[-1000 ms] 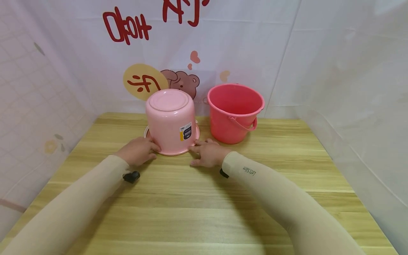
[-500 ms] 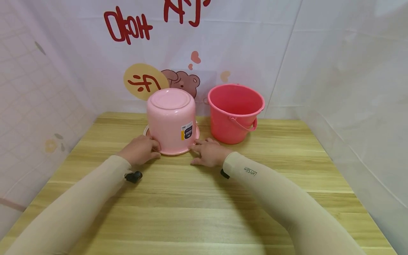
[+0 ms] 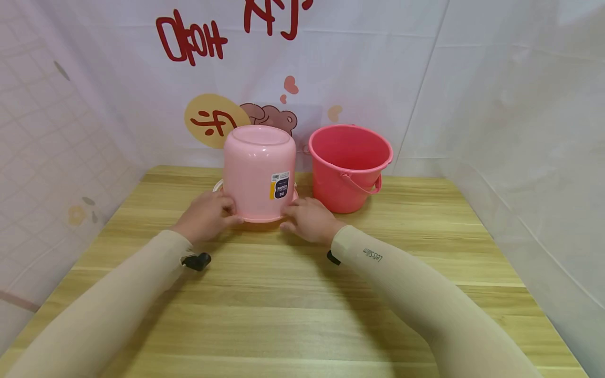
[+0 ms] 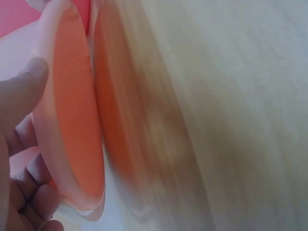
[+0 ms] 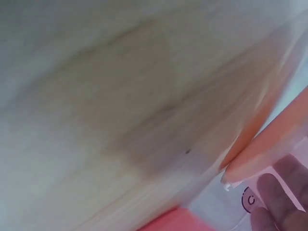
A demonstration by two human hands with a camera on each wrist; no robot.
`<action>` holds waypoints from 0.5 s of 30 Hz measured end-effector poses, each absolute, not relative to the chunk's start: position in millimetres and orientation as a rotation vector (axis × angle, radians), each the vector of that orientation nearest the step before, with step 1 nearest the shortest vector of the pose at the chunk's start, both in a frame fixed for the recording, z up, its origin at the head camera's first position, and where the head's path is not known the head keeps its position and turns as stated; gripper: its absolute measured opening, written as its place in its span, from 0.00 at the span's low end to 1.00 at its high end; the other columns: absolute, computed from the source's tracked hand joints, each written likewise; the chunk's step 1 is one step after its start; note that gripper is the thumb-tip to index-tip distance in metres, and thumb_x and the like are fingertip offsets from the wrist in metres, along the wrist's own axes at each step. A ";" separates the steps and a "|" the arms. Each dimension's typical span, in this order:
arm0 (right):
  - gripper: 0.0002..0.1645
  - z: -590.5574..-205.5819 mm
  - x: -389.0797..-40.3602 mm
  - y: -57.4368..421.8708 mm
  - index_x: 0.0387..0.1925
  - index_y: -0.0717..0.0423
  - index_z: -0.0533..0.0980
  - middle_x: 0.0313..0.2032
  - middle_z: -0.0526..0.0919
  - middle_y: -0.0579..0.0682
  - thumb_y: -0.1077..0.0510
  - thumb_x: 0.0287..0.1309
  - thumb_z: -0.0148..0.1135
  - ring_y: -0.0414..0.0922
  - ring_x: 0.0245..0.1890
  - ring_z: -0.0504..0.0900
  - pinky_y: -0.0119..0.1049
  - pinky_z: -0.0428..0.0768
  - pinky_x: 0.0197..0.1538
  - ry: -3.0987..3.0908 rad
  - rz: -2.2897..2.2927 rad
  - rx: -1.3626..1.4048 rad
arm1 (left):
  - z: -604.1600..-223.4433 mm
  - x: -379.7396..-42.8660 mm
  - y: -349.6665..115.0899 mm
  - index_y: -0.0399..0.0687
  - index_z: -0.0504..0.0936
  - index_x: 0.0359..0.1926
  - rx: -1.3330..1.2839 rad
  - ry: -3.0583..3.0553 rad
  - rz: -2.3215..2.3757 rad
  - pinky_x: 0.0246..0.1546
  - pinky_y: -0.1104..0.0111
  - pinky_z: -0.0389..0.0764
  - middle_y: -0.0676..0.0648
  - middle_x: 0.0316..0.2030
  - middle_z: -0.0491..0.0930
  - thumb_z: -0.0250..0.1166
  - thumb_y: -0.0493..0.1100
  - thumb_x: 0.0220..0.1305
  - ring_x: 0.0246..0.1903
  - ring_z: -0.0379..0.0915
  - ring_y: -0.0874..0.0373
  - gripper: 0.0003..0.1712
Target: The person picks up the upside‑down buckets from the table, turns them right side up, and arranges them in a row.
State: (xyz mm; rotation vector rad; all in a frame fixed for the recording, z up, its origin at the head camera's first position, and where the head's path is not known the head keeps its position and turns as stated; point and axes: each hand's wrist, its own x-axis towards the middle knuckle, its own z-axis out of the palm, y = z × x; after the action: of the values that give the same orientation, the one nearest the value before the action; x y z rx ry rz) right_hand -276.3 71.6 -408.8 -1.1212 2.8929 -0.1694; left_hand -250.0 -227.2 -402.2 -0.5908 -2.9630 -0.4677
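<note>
A light pink bucket (image 3: 257, 173) stands upside down near the back of the wooden table, its front rim tilted up off the surface. My left hand (image 3: 206, 217) grips the rim on the left. In the left wrist view the thumb (image 4: 29, 84) lies on the outside and the curled fingers (image 4: 36, 187) are beneath the rim, next to the bucket's orange-looking mouth (image 4: 77, 106). On the other side my right hand (image 3: 309, 219) holds the rim, its fingers (image 5: 284, 192) tucked under the edge in the right wrist view.
A darker pink bucket (image 3: 347, 184) stands upright just right of the light pink one, its handle (image 3: 373, 188) hanging at the front. A white printed cloth (image 3: 378, 68) hangs behind the table (image 3: 283, 304). More pale cloth (image 3: 529, 157) borders the right side.
The light pink bucket's front rim has risen from the table and its base has tipped slightly back. Both hands have moved up a little with the rim. The darker bucket has stayed put.
</note>
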 end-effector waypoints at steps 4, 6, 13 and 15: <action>0.22 -405.9 -275.8 69.4 0.59 0.45 0.83 0.56 0.86 0.48 0.39 0.73 0.62 0.49 0.58 0.82 0.46 0.78 0.68 2.979 -0.219 -1.175 | -396.2 -247.1 -228.4 0.53 0.81 0.32 -0.580 -2.946 -0.517 0.52 0.52 0.73 0.50 0.38 0.82 0.73 0.57 0.67 0.43 0.73 0.48 0.16; 0.19 -404.3 -275.7 68.1 0.54 0.44 0.85 0.51 0.87 0.46 0.39 0.73 0.62 0.48 0.54 0.83 0.45 0.80 0.64 3.016 -0.247 -1.171 | -392.5 -244.9 -228.7 0.53 0.80 0.32 -0.581 -2.938 -0.541 0.54 0.51 0.72 0.50 0.37 0.81 0.72 0.56 0.69 0.45 0.73 0.47 0.16; 0.15 -398.8 -273.6 64.7 0.44 0.45 0.86 0.42 0.87 0.44 0.41 0.72 0.65 0.47 0.50 0.83 0.44 0.81 0.61 3.064 -0.353 -1.129 | -382.6 -239.2 -230.2 0.52 0.78 0.33 -0.593 -2.926 -0.585 0.57 0.49 0.70 0.49 0.38 0.81 0.70 0.57 0.71 0.49 0.73 0.44 0.17; 0.15 -397.3 -273.0 64.3 0.44 0.46 0.86 0.40 0.86 0.43 0.41 0.72 0.65 0.47 0.48 0.82 0.43 0.81 0.60 3.078 -0.344 -1.127 | -381.2 -238.2 -230.5 0.52 0.78 0.34 -0.589 -2.923 -0.596 0.55 0.49 0.71 0.48 0.39 0.81 0.70 0.57 0.71 0.49 0.74 0.44 0.17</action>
State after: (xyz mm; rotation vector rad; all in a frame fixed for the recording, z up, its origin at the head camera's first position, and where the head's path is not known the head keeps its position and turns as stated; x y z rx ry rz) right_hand -273.0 64.3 -397.3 -1.1273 3.0780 -0.3444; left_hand -238.2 -230.5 -381.2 -0.5887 -2.9230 -0.5963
